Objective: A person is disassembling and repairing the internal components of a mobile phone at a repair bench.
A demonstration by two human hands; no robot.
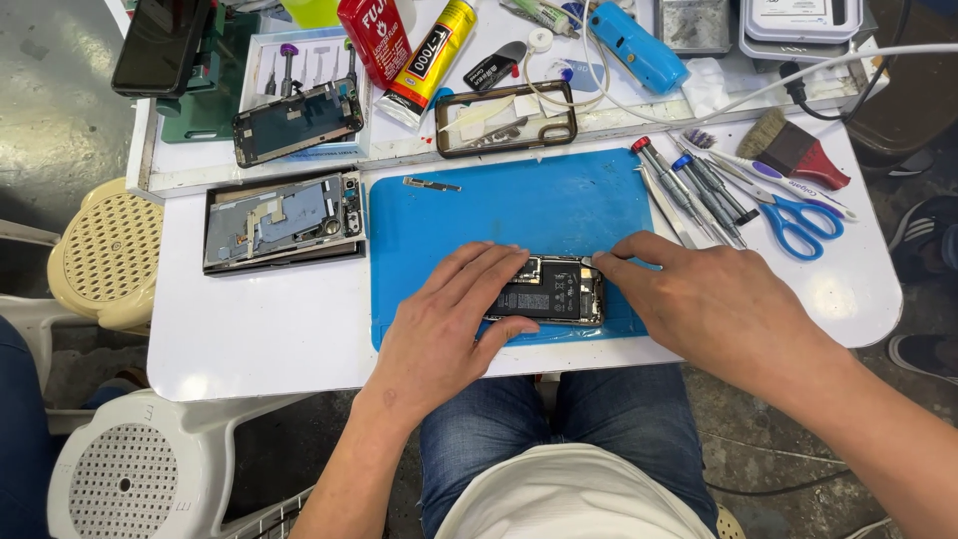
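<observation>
On the blue mat (pixel 469 215), near its front edge, lies an opened phone (pixel 552 291) with its dark insides showing. The left hand (pixel 449 324) lies flat over the phone's left part, fingers spread and pressing down, likely so it cannot slide. The right hand (pixel 714 304) touches the phone's top right corner; its fingers are bent close together, but I cannot tell if they pinch something. The mat looks soft and rubbery, so small parts stay put. Beside it on the white bench (pixel 259 339) rest a flat phone frame (pixel 282 220), thin metal screwdrivers (pixel 699 190) and blue scissors (pixel 798 222).
</observation>
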